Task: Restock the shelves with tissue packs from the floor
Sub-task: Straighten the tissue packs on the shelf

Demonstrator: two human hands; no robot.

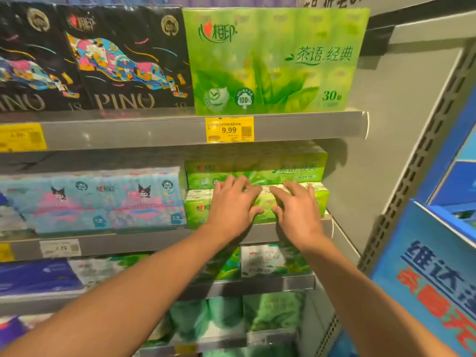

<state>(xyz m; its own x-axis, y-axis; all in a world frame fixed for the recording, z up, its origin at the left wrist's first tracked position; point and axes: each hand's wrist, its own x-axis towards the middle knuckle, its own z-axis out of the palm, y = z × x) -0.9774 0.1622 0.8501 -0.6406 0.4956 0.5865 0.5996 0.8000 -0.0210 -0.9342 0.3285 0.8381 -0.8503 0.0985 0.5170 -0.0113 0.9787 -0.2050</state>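
Two green tissue packs lie stacked at the right end of the middle shelf (159, 240). The lower green pack (198, 210) sits at the shelf's front edge, and the upper green pack (257, 168) lies on top of it, set further back. My left hand (231, 204) and my right hand (298, 210) both rest flat against the front of the lower pack, fingers spread, gripping nothing. A large green 30-pack (273, 60) stands upright on the shelf above.
Black PINO packs (123, 60) fill the upper shelf's left side. Light blue cartoon packs (98, 199) sit left of the green stack. More green and white packs (270, 261) lie on lower shelves. A blue display box (427, 276) stands at the right, beside the grey side wall (381, 150).
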